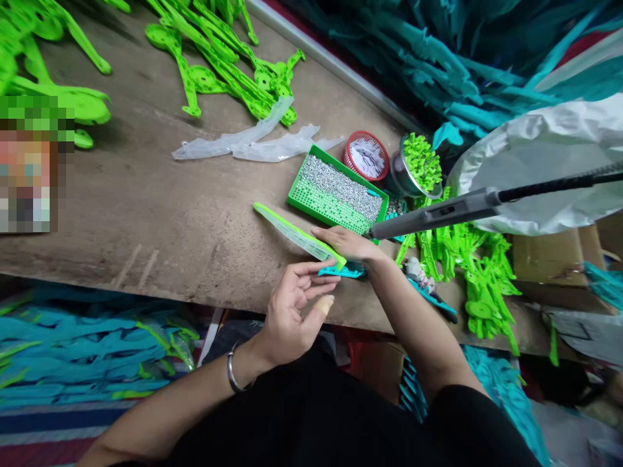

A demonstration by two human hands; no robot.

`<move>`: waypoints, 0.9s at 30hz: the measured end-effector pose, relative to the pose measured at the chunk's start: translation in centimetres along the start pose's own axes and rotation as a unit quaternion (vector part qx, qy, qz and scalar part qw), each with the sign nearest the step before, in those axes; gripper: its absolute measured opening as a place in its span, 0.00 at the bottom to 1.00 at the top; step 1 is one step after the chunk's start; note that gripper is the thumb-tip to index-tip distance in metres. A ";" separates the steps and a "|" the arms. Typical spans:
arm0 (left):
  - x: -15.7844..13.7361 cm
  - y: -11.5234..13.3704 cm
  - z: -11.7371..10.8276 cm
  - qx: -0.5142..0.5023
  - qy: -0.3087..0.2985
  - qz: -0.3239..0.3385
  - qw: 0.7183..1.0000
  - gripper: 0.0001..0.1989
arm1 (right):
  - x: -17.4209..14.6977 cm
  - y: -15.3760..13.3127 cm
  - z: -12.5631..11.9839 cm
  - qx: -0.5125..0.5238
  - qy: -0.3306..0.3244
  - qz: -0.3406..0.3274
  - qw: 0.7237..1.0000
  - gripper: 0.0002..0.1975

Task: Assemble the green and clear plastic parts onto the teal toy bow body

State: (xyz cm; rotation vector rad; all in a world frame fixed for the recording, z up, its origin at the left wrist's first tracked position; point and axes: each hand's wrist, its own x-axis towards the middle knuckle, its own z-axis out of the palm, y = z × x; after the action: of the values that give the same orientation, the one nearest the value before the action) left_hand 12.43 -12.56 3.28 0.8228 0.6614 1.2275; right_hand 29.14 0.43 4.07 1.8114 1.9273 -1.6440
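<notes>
At near centre, the right hand (348,245) seemingly steadies a green strip (298,237), finger grip unclear. The left hand (291,318) holds thumb and fingers apart.

Green plastic piece (298,233): showing as a long, narrow bright-green strip with a pale, translucent-looking layer along its near side.
Green piece's pose: slanting over the worktop (204,220), its far tip pointing away to the left, its near end sitting between the right hand (348,243) and the left hand (294,311).
Teal plastic piece (341,273): lying just under that near end, partly hidden, its full shape not showing.
</notes>
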 end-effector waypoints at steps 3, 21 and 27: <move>0.2 -0.1 0.2 0.004 -0.002 0.015 1.000 0.19 | -0.1 -0.2 0.0 0.008 -0.005 0.010 1.000 0.32; -0.6 -0.7 0.8 0.123 -0.007 0.137 0.983 0.36 | -0.7 -1.6 -1.1 0.004 0.030 0.045 0.999 0.27; -1.6 -1.6 -1.5 0.104 0.065 0.071 0.990 0.24 | -0.4 -1.0 0.0 -0.004 0.016 -0.002 1.000 0.29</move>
State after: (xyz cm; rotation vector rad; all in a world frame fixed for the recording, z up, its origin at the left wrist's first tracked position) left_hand 11.71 -14.01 1.15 0.9812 0.8589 1.3654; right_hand 28.52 0.39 4.92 1.8418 1.9499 -1.6153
